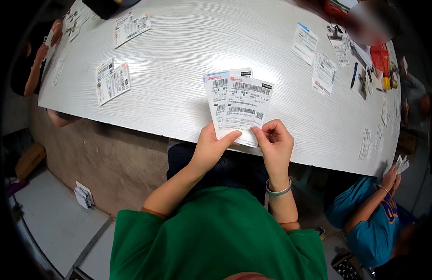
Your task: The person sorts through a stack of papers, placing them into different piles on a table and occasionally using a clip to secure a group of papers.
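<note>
Centrally, a fan of printed slips (247,103) is held over the near edge of the table (178,51), in front of the green shirt (216,233). The slips are spread from the grips away from the body, with their printed faces turned up; whether their far ends are touching the tabletop cannot be told. The front slip, on which barcodes and a square code are shown, is overlapped onto a second slip at its left, and a further edge is glimpsed behind both at the top.

The lower left corner of the fan is clamped in the left grip (207,146), whose thumb is laid flat across the front while its fingers are mostly hidden beneath. The lower right edge is pinched in the right grip (276,143) between thumb and forefinger, the other fingers being curled in. A bracelet (278,187) is worn on the right wrist.

To the left on the table, two overlapping labels (113,85) are laid near the edge, and another pair (132,29) is placed farther back. To the right, a blue-topped label (304,43) is seen just beyond a white label (324,75), and a dark pen (354,75) is set beside them. At far right, small papers (403,164) are held by a co-worker in a teal shirt (365,228).
</note>
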